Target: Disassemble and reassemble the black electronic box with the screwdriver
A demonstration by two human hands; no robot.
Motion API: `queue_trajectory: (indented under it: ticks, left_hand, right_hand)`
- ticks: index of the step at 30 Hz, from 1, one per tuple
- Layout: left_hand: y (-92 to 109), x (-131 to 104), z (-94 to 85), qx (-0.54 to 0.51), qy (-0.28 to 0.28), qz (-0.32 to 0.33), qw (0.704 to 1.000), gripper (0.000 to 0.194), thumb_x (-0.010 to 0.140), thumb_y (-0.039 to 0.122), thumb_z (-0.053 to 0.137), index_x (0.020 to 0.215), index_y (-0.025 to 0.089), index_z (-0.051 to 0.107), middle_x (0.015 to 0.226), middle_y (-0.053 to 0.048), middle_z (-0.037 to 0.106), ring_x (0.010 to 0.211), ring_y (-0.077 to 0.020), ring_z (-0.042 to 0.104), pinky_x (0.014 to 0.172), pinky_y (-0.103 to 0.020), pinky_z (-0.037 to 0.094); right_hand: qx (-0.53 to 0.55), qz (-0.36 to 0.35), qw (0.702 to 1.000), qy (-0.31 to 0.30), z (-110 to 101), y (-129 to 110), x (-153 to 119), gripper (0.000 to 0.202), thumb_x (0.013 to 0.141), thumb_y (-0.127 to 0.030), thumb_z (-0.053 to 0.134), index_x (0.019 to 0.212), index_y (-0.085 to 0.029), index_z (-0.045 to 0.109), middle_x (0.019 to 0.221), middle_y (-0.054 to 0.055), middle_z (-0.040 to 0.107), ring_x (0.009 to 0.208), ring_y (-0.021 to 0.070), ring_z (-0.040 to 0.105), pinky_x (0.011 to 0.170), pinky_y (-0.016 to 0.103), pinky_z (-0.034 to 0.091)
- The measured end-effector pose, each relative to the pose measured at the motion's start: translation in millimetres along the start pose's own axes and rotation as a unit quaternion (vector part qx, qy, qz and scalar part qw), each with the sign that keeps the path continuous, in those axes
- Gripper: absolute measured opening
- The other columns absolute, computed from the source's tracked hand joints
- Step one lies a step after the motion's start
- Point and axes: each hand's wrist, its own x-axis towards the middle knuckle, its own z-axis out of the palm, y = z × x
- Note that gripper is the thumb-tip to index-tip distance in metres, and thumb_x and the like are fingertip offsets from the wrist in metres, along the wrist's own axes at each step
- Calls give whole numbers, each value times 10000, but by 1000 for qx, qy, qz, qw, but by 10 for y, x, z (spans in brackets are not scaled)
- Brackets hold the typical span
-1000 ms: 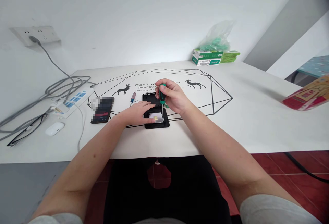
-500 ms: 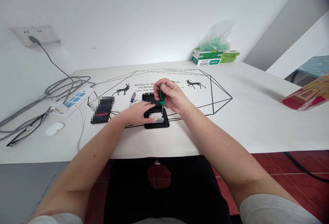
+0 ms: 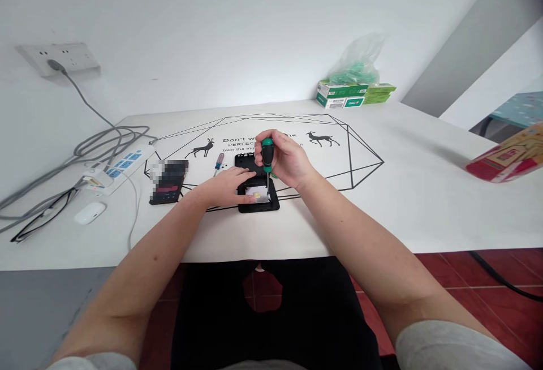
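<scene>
Head view:
- Right hand (image 3: 282,158) grasps the green-and-black screwdriver (image 3: 267,155), which stands nearly upright with its tip at the right part of the black casing (image 3: 275,205).
- Left hand (image 3: 231,186) is not clenched; its fingers are spread and press on the casing, at its left side.
- Casing lies on the white table (image 3: 263,240), near the front edge, and a pale plate (image 3: 262,193) is inside it.
- Second screwdriver (image 3: 219,160) lies beyond the left hand.
- Phone (image 3: 169,182) lies farther left.
</scene>
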Motion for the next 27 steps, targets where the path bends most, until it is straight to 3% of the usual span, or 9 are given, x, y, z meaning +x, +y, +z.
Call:
queue_trajectory:
  ticks: [4, 8, 14, 19, 23, 27]
  left_hand:
    - [12, -2, -10, 7, -5, -1, 1000, 863, 1031, 787, 571, 1703, 252, 491, 1747, -154, 497, 1619, -400, 437, 1289, -519, 405]
    - [32, -7, -18, 4, -13, -15, 1000, 902, 1029, 803, 554, 1716, 224, 473, 1774, -183, 452, 1642, -406, 406, 1307, -540, 381]
    - [30, -5, -17, 1, -20, -24, 1000, 939, 1023, 808, 550, 1732, 200, 452, 1784, -195, 433, 1657, -402, 389, 1328, -542, 359]
    - [5, -3, -4, -4, 0, -5, 1000, 889, 1022, 803, 574, 1700, 233, 499, 1762, -172, 477, 1626, -414, 434, 1303, -551, 392]
    - [20, -5, -15, 8, -5, -2, 1000, 874, 1029, 808, 550, 1698, 250, 499, 1738, -151, 510, 1619, -403, 436, 1279, -520, 416]
    - [69, -7, -45, 13, -18, -17, 1000, 896, 1031, 799, 536, 1708, 215, 481, 1762, -172, 473, 1634, -402, 416, 1299, -512, 393]
  right_hand:
    - [-33, -22, 999, -1, -6, 15, -7, 475, 758, -606, 980, 958, -247, 743, 810, -30, 689, 682, 127, 614, 635, 281, 539]
    - [-47, -24, 999, 1, -29, 28, -4, 470, 789, -647, 945, 974, -254, 765, 750, -27, 683, 680, 141, 610, 641, 292, 537]
    - [-19, -25, 999, 13, -18, 22, 15, 471, 815, -630, 911, 1047, -240, 787, 865, -4, 707, 748, 145, 636, 659, 292, 574]
    - [-23, -6, 1000, 14, -9, 12, 8, 500, 839, -696, 872, 999, -238, 753, 857, -2, 716, 731, 144, 639, 667, 298, 580]
    - [-43, -16, 999, 3, -22, 19, -7, 511, 723, -595, 1007, 988, -251, 736, 811, -35, 686, 697, 130, 609, 643, 282, 529]
    - [-43, -11, 999, -1, -39, 26, -9, 471, 752, -563, 993, 1017, -255, 756, 749, -46, 659, 681, 131, 599, 655, 283, 507]
